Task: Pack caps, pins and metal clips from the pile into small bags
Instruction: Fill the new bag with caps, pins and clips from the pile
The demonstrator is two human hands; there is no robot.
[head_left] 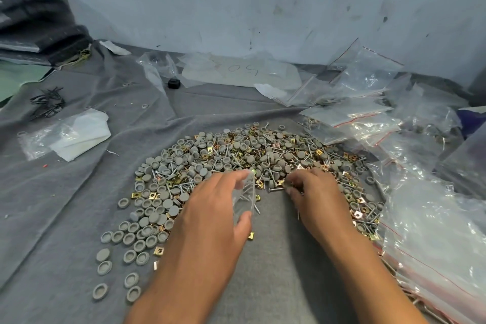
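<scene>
The left hand holds a small clear bag open between thumb and fingers, pins already inside. The right hand pinches small parts at the pile on the grey counter. The bag looks thin, limp and slippery; best gripped at its mouth.

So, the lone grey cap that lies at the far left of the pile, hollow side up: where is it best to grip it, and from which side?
Probably from above, pinching the raised rim of the grey cap on two opposite sides. It lies flat on the grey cloth, hollow up, apart from the pile, so fingers have room around it.
</scene>
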